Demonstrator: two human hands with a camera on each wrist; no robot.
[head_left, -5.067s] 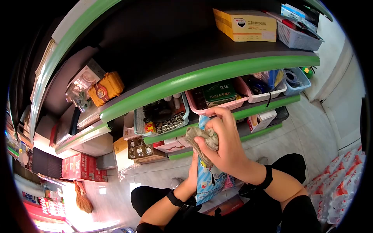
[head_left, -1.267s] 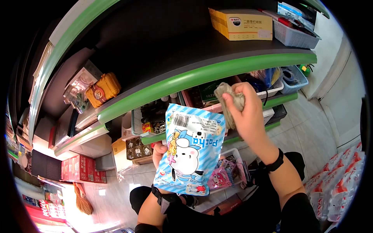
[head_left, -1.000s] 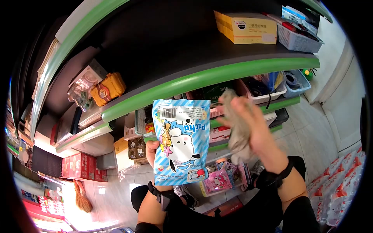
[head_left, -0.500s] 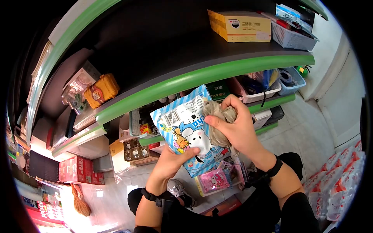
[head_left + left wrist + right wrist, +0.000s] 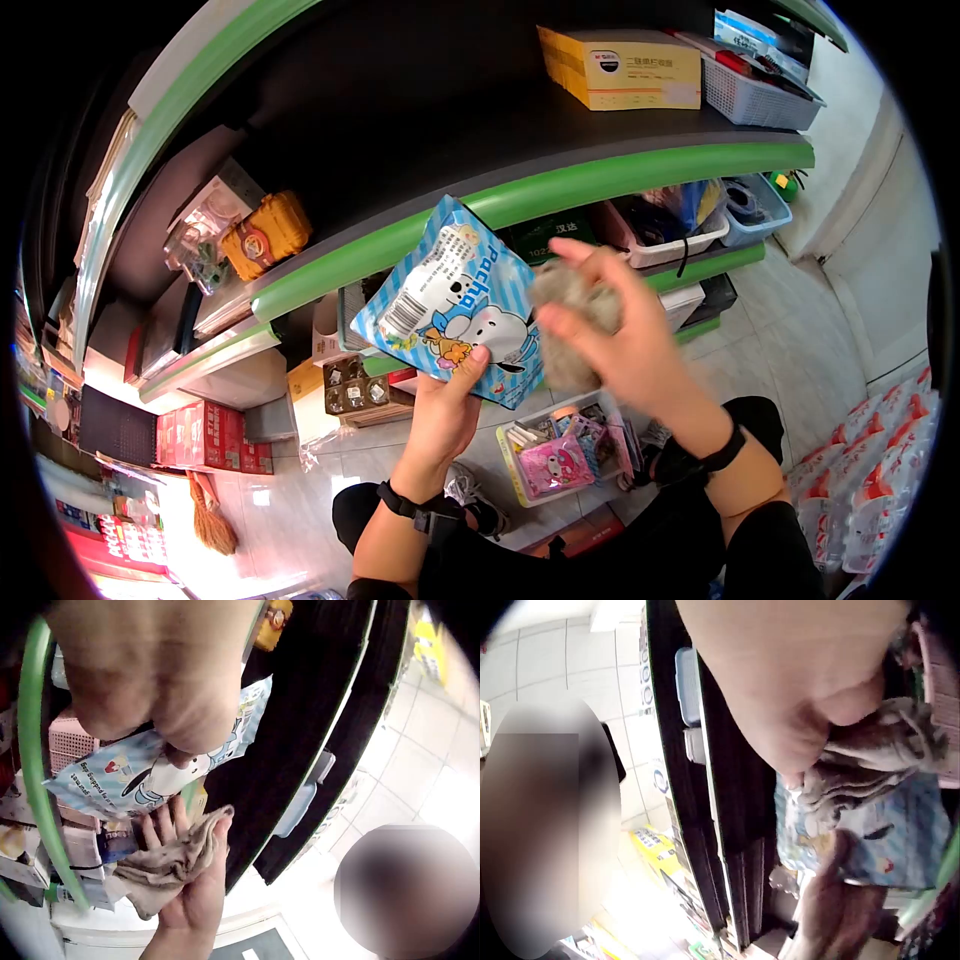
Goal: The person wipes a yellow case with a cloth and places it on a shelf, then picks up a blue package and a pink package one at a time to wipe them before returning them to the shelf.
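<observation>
My left hand [image 5: 446, 420] grips the lower edge of a blue-striped bag [image 5: 440, 290] with a white cartoon dog, thumb on its printed face. The bag is tilted, its barcode at the left. My right hand [image 5: 635, 335] holds a crumpled grey-beige cloth [image 5: 572, 350] just right of the bag, slightly blurred. In the left wrist view the cloth [image 5: 176, 866] lies in the palm of the right hand, below the bag [image 5: 142, 776]. The right wrist view shows the cloth [image 5: 870, 761] in front of the bag [image 5: 907, 832].
A white basket [image 5: 510, 450] with a pink packet [image 5: 555, 466] and other packets stands on the floor below the hands. Green-edged shelves [image 5: 540, 190] hold a yellow box [image 5: 640, 75] and several baskets. Wrapped bottles [image 5: 860, 470] stand at the right.
The bag has been tilted further and raised to the left. The right hand, still with the cloth, has moved slightly right, off the bag's face, and more of the floor basket shows.
</observation>
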